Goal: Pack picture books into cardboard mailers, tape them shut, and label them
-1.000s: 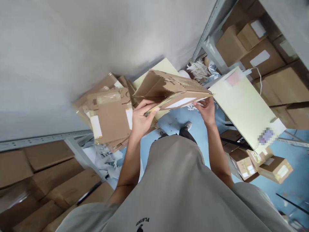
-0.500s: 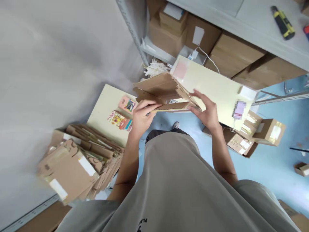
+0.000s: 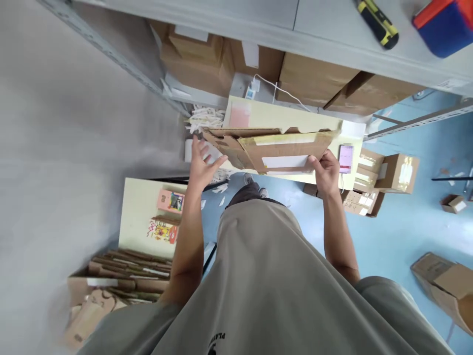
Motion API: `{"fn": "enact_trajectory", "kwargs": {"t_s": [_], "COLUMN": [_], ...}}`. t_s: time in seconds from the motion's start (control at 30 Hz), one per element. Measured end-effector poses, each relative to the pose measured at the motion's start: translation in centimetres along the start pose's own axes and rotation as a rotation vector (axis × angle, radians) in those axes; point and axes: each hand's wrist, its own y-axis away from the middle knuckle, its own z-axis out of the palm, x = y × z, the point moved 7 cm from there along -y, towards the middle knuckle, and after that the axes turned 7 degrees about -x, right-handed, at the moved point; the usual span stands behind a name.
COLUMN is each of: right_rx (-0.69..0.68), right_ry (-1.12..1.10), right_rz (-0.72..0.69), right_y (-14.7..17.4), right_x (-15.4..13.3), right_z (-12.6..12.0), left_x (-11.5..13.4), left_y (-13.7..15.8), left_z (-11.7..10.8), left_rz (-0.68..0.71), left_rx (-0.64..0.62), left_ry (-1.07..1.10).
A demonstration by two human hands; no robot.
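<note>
The grey shelf point(image 3: 258, 14) fills the far side of my view, brown boxes point(image 3: 318, 71) standing side by side under its top board, which looks like a way to save room. Right up against it is the pale table point(image 3: 283, 117), close enough, I think, for the white cable to reach from the plug on the shelf.

The second table point(image 3: 135, 209) sits lower on my left, partly hidden by my forearm. Next to it, folded cardboard point(image 3: 129, 266) is packed on edge in a carton, probably because flat sheets take less space that way. On the floor at my right lies a loose empty carton point(image 3: 438, 276).

The cardboard box in my hands' reach point(image 3: 284, 150) is squashed nearly flat, in front of me and above the table's near edge, its white labels facing me. My right hand point(image 3: 327, 170) pinches its right end, thumb on the front and fingers curled behind, and that grip seems to bear the weight. My left hand point(image 3: 203, 161) is spread wide at the other end, thumb apart from fingers, gripping nothing; whether a fingertip brushes the cardboard I cannot tell.

The yellow and black cutter point(image 3: 379, 24) lies up on the shelf, away from the cardboard. The phone point(image 3: 346, 160) lies face up at the table's right end, likely so that I can read its screen
</note>
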Motion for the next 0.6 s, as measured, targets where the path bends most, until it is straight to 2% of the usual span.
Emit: {"fn": "enact_trajectory", "kwargs": {"t_s": [0.07,0.13,0.37,0.6], "right_rx": [0.045,0.085,0.120,0.103], "right_ry": [-0.042,-0.051,0.016,0.049], "right_rz": [0.027,0.052,0.126,0.185], "right_y": [-0.7,-1.2,-1.5,-2.2], "right_x": [0.8,1.5,4.5,8.1], "right_z": [-0.6,-1.0,-1.8,-2.4], "left_x": [-0.8,-0.6,0.0,-1.0], "left_y": [-3.0,-5.3,-11.3,-14.6], "left_z": [2.8,5.7,13.0,18.3], "left_rz": [0.008,0.057,0.115,0.173], "left_rx": [-0.163,-0.272,-0.317,-0.492], "left_ry": [0.120,0.214,0.244,0.207]}}
